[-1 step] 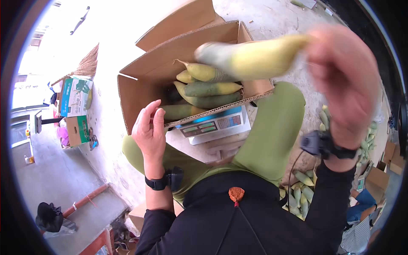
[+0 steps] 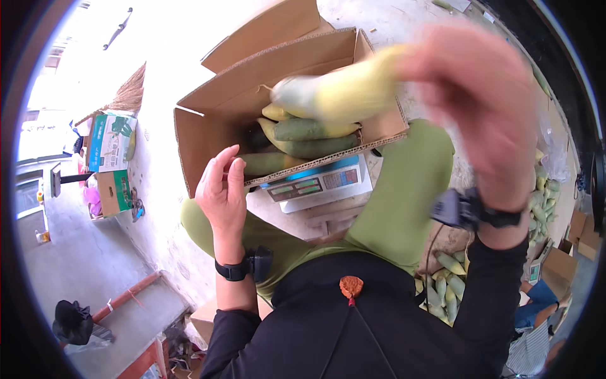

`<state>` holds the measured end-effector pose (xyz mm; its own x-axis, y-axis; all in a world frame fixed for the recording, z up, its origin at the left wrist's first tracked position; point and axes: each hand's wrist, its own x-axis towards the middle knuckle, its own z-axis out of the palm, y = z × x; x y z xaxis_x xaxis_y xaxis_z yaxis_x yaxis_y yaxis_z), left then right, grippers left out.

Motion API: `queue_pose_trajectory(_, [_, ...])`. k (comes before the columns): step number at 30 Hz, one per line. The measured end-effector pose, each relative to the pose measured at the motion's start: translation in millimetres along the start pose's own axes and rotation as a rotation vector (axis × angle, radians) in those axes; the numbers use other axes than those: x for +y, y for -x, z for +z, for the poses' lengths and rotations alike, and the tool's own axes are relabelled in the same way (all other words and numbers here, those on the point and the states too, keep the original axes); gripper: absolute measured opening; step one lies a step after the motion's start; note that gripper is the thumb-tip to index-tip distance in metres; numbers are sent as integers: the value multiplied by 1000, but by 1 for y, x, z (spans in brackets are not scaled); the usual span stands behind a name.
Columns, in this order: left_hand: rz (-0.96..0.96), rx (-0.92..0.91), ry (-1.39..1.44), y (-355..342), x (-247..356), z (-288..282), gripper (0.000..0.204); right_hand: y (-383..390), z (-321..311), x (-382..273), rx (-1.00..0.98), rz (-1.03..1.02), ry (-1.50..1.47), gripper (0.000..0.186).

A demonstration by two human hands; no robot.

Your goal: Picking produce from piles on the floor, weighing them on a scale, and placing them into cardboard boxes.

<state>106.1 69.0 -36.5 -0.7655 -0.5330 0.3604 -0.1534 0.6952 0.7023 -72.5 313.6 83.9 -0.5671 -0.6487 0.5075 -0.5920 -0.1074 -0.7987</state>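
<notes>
Item: long radish (image 2: 341, 91), pale grey-green at the blunt end, yellow toward the narrow end; blurred. Located over the open carton, blunt end pointing left. Whether it touches the radishes below cannot be told from this view.

Right hand (image 2: 476, 95): fingers closed round the narrow yellow end only; exact placement lost in blur.

Left hand (image 2: 222, 189): at the near left corner of the carton, thumb and forefinger slightly parted at the rim; whether they pinch the board cannot be told.

Carton (image 2: 297, 60): brown, flaps up, tilted in view; appears to stand on a scale (image 2: 315, 184) with a panel facing the person. Contents: several green and yellow radishes (image 2: 315, 129), lying lengthwise, stacked toward the right; dark gap at left.

Also present: heap of radishes (image 2: 445, 287) beside the person's right leg; wrist device (image 2: 454, 208) on the right forearm, another (image 2: 243, 265) on the left.

Condition notes, by judgement: the end-only hold is the weak point — the heavy blunt end could swing or slip, bruising those beneath. A hard drop might roll the stack into the gap. Uneven weight, or left-hand pressure on the rim, could shift the carton on the scale — and skew its reading.
</notes>
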Motion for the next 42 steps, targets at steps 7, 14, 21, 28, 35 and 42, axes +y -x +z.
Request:
queue_pose_trajectory(7, [-34,26,115,-2,-4,-1,18,-43,152,65,-385,659,-397,23])
queue_pose_trajectory(14, [12,-1,-17,0,-3,-2,19,-44,134,92,-532,673,-103,24])
queue_pose_trajectory(21, [43,43,-13,-2,-7,4,14,-37,146,98,-860,602,15,24])
queue_pose_trajectory(28, [78,0,58,-1,-8,0,13,-26,127,92,-757,327,341,30])
queue_pose_trajectory(35, [121,36,86,2,-2,-9,12,17,16,89,114,451,8,23])
queue_pose_trajectory(42, [218,101,-16,7,11,-16,13,85,-42,106,536,629,-152,22])
